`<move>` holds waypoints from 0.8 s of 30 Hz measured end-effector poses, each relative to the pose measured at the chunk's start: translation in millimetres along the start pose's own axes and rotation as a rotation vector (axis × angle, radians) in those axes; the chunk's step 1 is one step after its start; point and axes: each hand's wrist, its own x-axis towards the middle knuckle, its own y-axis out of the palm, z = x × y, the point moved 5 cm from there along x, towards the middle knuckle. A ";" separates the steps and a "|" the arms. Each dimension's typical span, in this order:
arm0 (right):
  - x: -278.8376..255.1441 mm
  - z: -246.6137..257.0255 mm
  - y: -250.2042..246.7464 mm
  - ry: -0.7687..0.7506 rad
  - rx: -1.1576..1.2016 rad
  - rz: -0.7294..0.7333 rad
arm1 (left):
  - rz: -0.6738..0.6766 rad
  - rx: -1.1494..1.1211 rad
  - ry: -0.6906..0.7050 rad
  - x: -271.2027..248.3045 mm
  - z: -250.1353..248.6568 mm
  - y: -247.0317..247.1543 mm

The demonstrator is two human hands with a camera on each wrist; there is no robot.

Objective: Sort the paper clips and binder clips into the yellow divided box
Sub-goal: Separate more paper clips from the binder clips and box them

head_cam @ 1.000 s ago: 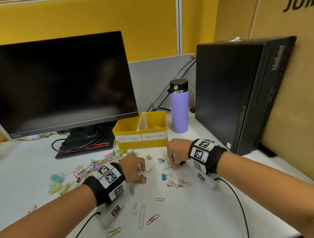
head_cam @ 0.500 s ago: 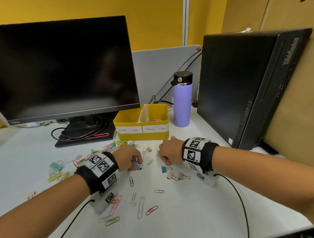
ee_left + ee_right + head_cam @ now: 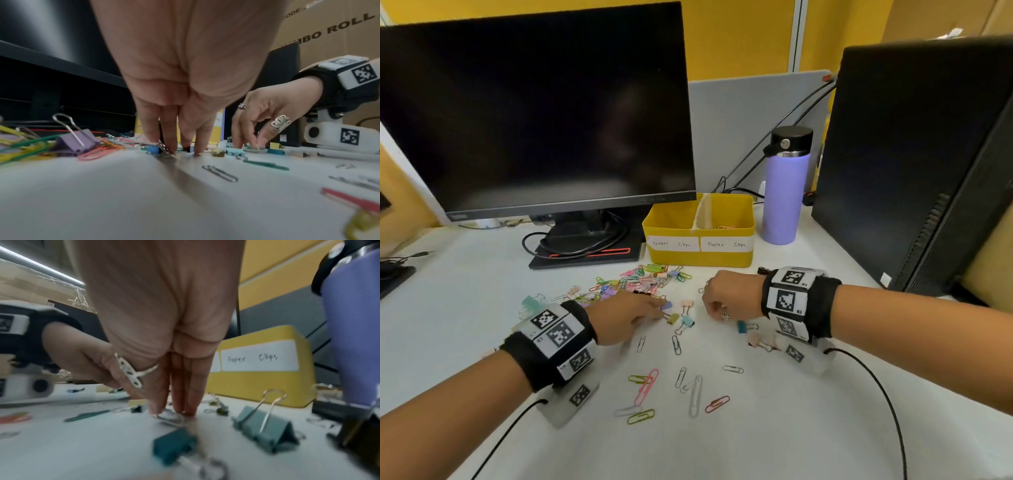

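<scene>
Reaching w/ left hand (image 3: 625, 317) over white desk (image 3: 465, 308), fingers (image 3: 152, 129) pointing down, tips touching desk right by small blue binder clip (image 3: 153, 149); pinching it or just touching: can't tell, view blurred. Lying close by in head view: purple binder clip (image 3: 666, 306), olive one (image 3: 672, 318), pale blue one (image 3: 686, 323).

Pressing right hand (image 3: 726, 294) fingertips (image 3: 183, 404) down onto a silver paper clip (image 3: 169, 417), fingers straight & close together, thumb w/ ring beside; actual grip not showing. Sitting just nearer the wrist: teal binder clip (image 3: 174, 446); grey-green binder clip (image 3: 265, 430) to its right.

Standing behind both hands, btwn monitor (image 3: 534, 109) & purple bottle (image 3: 786, 192): yellow divided box (image 3: 698, 257), labelled Binder Clips left, Paper Clips right; a few paper clips showing in right compartment. Spreading in front of box: mixed coloured clip pile (image 3: 640, 281). Lying nearer the person: loose paper clips (image 3: 688, 383).
</scene>
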 end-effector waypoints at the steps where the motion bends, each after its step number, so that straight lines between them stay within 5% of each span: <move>1: 0.0 6.3 2.3 -0.022 0.004 0.004 | 0.014 0.012 0.010 -3.1 0.0 1.3; 8: -10.8 56.8 11.9 -0.165 0.022 -0.018 | 0.209 0.138 0.068 -9.1 -16.1 18.9; 14: 5.5 37.5 -5.1 -0.056 0.020 -0.103 | 0.141 0.311 -0.157 -0.3 -1.1 11.1; 19: 13.1 27.7 11.3 0.009 -0.059 0.249 | 0.171 0.457 -0.228 -14.3 22.3 8.0; 24: 4.4 -3.6 16.0 0.157 -0.169 0.282 | 0.182 0.497 -0.279 -41.4 50.6 16.7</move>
